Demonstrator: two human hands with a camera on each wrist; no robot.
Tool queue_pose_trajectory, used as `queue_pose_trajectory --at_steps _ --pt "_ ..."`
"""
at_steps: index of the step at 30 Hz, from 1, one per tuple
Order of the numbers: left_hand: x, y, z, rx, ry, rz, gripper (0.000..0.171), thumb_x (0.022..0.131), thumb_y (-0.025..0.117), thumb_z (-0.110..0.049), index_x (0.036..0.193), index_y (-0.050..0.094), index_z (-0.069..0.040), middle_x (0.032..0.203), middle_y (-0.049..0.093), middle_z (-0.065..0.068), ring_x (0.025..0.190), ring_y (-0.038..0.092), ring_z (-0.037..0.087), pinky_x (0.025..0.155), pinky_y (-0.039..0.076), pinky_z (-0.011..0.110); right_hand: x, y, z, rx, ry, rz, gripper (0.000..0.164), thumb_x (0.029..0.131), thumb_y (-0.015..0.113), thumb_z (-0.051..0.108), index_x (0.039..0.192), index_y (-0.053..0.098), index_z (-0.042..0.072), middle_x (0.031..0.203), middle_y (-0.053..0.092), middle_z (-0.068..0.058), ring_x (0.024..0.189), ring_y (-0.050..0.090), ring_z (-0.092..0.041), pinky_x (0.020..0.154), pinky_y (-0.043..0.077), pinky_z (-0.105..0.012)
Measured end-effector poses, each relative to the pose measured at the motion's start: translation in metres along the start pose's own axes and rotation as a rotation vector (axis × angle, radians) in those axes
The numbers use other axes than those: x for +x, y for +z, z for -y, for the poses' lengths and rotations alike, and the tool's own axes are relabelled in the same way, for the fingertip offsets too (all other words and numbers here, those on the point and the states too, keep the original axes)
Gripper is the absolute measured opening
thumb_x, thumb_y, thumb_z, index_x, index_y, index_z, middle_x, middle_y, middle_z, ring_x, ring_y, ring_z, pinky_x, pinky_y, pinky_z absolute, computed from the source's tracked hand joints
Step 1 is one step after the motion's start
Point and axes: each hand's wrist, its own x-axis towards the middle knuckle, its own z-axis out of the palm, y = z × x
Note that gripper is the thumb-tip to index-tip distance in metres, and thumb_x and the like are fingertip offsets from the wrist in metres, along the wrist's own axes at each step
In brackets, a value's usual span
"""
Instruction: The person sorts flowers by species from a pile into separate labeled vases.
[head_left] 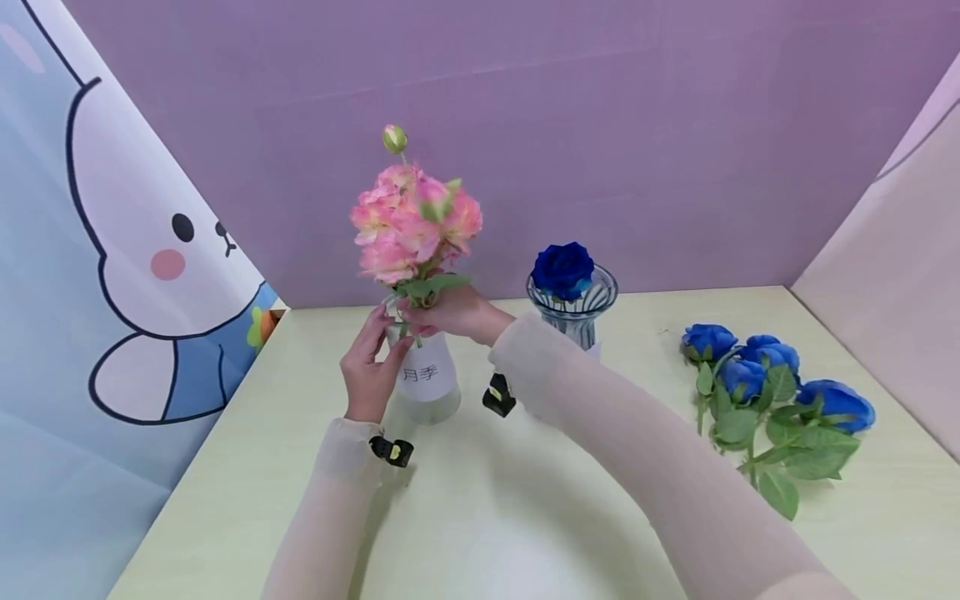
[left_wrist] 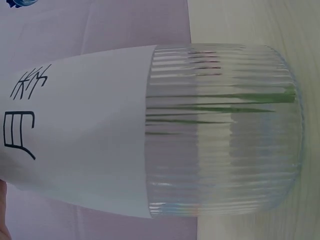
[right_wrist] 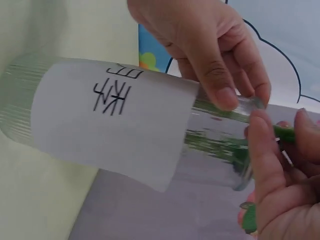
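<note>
Two hands at centre frame, as I read it: left hand [head_left: 369,364] steadies ribbed vase [head_left: 427,379] by its neck; right hand [head_left: 450,312] pinches pink flower stems [head_left: 412,229] upright at its mouth

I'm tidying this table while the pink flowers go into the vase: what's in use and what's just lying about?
In use:
pink flowers, held by the right hand
labelled glass vase, steadied at the neck by the left hand

Lying about:
blue-striped vase holding one blue rose
loose blue roses on the table

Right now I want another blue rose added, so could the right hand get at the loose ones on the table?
Probably not yet: the right hand holds the pink flowers; otherwise the blue roses lie unobstructed.
</note>
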Motion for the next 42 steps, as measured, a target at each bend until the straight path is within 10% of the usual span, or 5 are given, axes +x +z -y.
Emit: queue_pose_trajectory --at_steps 10,27,36,42 --pt "0.000 -0.001 0.001 -0.005 -0.012 0.003 0.026 0.078 0.074 0.005 0.100 0.063 0.012 0.123 0.058 0.028 0.113 0.056 0.043 0.096 0.046 0.025 0.005 0.008 -0.022 0.169 -0.119 -0.162 0.022 0.090 0.066 0.004 0.108 0.065 -0.007 0.094 0.069 -0.021 0.068 0.066 -0.018 0.066 0.059 -0.027" --pt "-0.002 -0.001 0.002 -0.002 -0.003 -0.019 0.030 0.081 0.074 -0.008 0.100 0.063 0.013 0.123 0.057 0.029 0.117 0.057 0.033 0.096 0.047 0.025 -0.006 0.024 -0.025 -0.234 -0.295 -0.426 0.015 0.083 0.075 0.010 0.088 0.073 -0.004 0.108 0.068 -0.012 0.110 0.059 -0.025 0.099 0.046 -0.035" --pt "-0.001 0.001 -0.001 -0.006 -0.024 -0.041 0.032 0.073 0.074 0.014 0.103 0.064 0.014 0.122 0.058 0.027 0.117 0.056 0.024 0.096 0.047 0.026 -0.015 0.028 -0.032 -0.072 -0.118 -0.477 0.025 0.083 0.077 0.016 0.100 0.069 0.000 0.092 0.068 -0.010 0.084 0.061 -0.021 0.070 0.051 -0.025" --pt "-0.007 0.005 -0.007 0.025 0.056 -0.161 0.028 0.071 0.072 0.019 0.098 0.066 0.014 0.112 0.063 0.026 0.112 0.061 0.025 0.094 0.050 0.028 -0.025 0.024 -0.046 0.008 0.047 -0.320 0.034 0.085 0.074 0.020 0.109 0.062 -0.002 0.094 0.063 -0.011 0.076 0.060 -0.019 0.063 0.055 -0.025"
